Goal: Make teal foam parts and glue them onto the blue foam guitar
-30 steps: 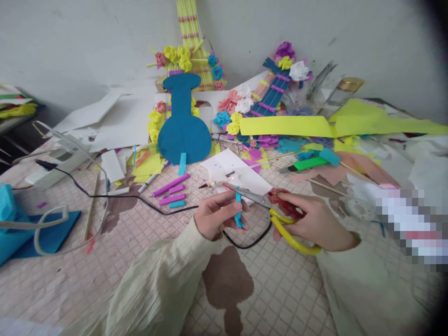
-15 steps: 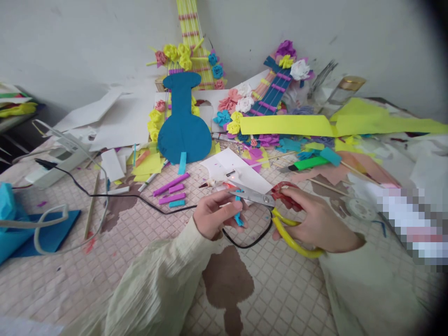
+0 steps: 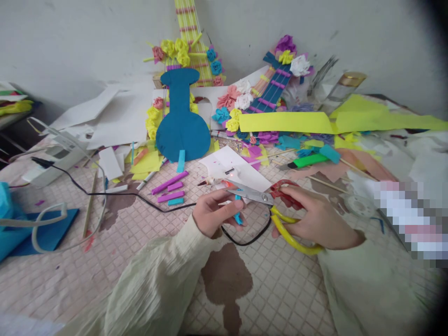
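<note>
Pinching the blue strip (image 3: 238, 217) above the table (image 3: 287, 284), well in from its left edge, my left hand (image 3: 214, 213) needs fingertips clear while my right hand (image 3: 317, 219) squares its gripped scissors (image 3: 263, 198) across.

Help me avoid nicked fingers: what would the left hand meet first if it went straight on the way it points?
Most likely the scissors in the right hand: they lie across the line of the left hand, by the blue strip it holds. One view leaves the depth unclear.
</note>
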Motion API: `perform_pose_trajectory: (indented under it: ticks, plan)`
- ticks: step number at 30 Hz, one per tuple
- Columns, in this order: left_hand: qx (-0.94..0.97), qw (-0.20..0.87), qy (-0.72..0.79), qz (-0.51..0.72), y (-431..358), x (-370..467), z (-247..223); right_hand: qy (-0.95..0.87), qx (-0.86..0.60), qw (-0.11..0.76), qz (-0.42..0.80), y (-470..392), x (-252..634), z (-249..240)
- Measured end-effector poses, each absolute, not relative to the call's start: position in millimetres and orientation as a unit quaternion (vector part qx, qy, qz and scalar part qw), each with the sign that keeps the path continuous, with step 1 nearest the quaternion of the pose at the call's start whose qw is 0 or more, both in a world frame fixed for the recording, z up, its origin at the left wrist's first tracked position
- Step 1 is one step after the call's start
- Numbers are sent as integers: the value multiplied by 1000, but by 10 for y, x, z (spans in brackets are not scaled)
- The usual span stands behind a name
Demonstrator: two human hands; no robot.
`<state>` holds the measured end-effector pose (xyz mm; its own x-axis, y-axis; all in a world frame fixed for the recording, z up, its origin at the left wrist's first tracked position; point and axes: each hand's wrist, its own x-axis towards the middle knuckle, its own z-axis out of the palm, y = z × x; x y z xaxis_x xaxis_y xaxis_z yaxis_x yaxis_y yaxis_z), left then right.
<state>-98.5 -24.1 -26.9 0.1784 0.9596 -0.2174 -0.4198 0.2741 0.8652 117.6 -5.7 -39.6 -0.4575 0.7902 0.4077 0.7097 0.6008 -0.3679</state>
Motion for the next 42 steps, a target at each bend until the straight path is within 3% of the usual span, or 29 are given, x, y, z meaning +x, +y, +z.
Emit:
perform_pose_trajectory:
  ticks: [42]
  plan:
    - [363, 664, 409, 510, -239, -968, -287, -847, -451, 276, 50, -58, 1212, -426]
